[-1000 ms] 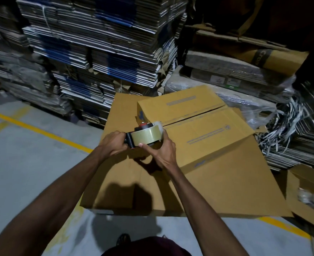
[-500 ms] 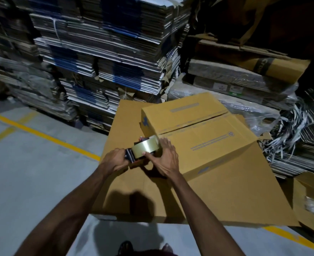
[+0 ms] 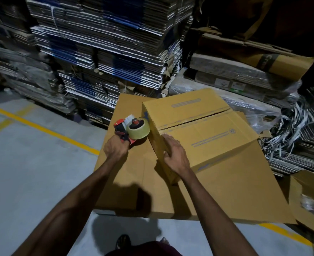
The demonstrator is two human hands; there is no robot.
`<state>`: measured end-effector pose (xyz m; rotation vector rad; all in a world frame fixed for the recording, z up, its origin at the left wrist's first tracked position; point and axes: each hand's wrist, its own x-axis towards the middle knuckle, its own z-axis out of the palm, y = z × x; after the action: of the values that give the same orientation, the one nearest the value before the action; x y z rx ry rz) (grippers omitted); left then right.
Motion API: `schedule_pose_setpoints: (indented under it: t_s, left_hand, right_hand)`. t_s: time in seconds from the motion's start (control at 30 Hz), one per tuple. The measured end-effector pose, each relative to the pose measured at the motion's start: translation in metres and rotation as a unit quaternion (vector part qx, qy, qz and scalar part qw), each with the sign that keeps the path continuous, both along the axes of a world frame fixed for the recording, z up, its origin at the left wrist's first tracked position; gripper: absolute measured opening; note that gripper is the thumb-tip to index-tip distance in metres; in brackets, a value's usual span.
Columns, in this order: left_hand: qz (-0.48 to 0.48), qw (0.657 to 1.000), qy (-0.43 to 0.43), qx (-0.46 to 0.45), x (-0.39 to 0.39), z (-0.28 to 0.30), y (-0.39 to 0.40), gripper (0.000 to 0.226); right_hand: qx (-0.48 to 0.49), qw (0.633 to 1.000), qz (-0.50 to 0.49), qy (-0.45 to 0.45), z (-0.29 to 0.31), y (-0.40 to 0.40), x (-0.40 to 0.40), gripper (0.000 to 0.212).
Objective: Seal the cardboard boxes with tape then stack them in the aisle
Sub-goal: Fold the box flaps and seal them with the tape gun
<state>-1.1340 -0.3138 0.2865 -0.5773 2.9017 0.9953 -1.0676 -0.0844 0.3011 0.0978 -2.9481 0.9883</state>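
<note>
Cardboard box [image 3: 204, 130] sits on flat cardboard sheet [image 3: 134, 174] on the floor, flaps closed, seam untaped. Tape dispenser [image 3: 134, 129] now off the box's near end, just left of it; earlier it was against that end. Left hand [image 3: 115, 147] grips its handle. Right hand [image 3: 174, 154] left the roll, fingers now flat on the box's near edge. Stacked flattened cartons [image 3: 106, 52] behind.

Lighting: dim, from overhead behind; hard arm shadows fall on the flat cardboard sheet [image 3: 126, 174]. Upper right near black. Wide-angle bending at edges (right edge blurred).
</note>
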Motion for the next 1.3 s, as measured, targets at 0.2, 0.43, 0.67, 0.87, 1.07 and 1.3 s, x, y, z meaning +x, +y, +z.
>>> schedule_pose_setpoints:
  t_s: [0.2, 0.43, 0.67, 0.87, 1.07, 1.3]
  left_hand:
    - [-0.097, 0.974, -0.176, 0.102, -0.012, -0.057, -0.017, 0.053]
    - [-0.046, 0.998, -0.010, 0.042, -0.024, -0.018, 0.028, 0.062]
    - [-0.317, 0.932, 0.168, 0.056, -0.054, 0.014, 0.081, 0.023]
    - [-0.408, 0.872, 0.171, -0.210, -0.086, 0.029, 0.108, 0.032]
    - [-0.459, 0.858, 0.143, -0.181, -0.097, 0.019, 0.136, 0.030]
    - [-0.518, 0.839, 0.131, -0.102, -0.101, 0.021, 0.200, 0.025]
  right_hand:
    - [-0.060, 0.997, -0.043, 0.020, -0.010, -0.017, -0.001, 0.070]
    - [-0.131, 0.980, -0.147, 0.033, -0.014, -0.059, -0.011, 0.064]
    - [-0.188, 0.965, -0.158, 0.097, -0.003, -0.044, -0.045, 0.030]
    - [0.080, 0.990, -0.081, 0.081, -0.002, 0.025, -0.097, 0.012]
    - [0.156, 0.970, -0.176, 0.055, -0.009, 0.140, -0.106, 0.018]
    - [0.109, 0.985, -0.119, 0.067, -0.017, 0.142, -0.115, 0.020]
